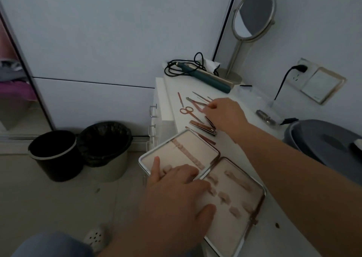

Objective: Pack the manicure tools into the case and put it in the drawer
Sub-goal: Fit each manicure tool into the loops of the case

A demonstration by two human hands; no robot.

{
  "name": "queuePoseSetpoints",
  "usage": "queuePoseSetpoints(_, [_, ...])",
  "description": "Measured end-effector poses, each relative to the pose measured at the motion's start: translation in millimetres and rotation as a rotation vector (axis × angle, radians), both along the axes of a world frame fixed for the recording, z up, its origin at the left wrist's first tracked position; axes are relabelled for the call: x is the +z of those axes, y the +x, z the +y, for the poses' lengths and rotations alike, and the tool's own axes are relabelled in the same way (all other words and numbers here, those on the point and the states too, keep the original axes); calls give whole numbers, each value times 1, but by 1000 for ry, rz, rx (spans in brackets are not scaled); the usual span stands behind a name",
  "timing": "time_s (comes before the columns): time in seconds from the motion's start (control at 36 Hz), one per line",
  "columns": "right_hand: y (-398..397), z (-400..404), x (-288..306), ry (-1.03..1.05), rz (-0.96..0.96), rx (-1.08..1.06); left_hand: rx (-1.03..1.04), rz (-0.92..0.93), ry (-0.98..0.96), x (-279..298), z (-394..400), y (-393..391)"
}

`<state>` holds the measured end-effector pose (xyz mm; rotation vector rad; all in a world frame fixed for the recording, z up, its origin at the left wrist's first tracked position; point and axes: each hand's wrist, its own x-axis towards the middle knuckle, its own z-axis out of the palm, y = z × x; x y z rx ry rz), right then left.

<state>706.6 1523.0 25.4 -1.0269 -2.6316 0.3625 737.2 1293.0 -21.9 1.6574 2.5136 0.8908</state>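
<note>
The manicure case (pixel 188 149) lies open on the white dresser top (pixel 252 153), its two beige halves lined with elastic loops. My left hand (pixel 176 186) rests flat on the case, fingers spread across the hinge. Further back, several rose-gold tools lie loose: small scissors (pixel 187 110), a thin stick (pixel 180 99), nail clippers (pixel 203 127) and tweezers (pixel 197 105). My right hand (pixel 225 113) reaches over them, and its fingertips pinch the tweezers.
A green hair straightener (pixel 207 76) with black cord and a round standing mirror (pixel 252 15) stand at the back. A grey lidded bin (pixel 325 141) sits at the right. Drawer handles (pixel 153 110) show on the dresser's left face. Two waste bins (pixel 56 153) stand on the floor.
</note>
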Motion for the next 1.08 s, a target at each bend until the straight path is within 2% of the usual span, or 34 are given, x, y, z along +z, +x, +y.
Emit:
queuePoseSetpoints(0.17, [-42,26,-12,184,-200,-137,1,92,53,-8,0,0])
queuePoseSetpoints(0.31, [-49,31,-19,99,-185,-178,11,91,68,-10,-1,0])
queuePoseSetpoints(0.61, [-39,25,-14,166,-160,-161,-10,59,26,-10,-4,2])
queuePoseSetpoints(0.78, [-16,10,-4,168,-49,-118,-21,64,12,-8,-6,4])
queuePoseSetpoints(0.97, [42,-37,11,-30,282,16,-81,19,-58,-3,-8,3])
queuePoseSetpoints(1.08, [90,-63,10,34,341,115,-146,44,-64,-1,-6,-1])
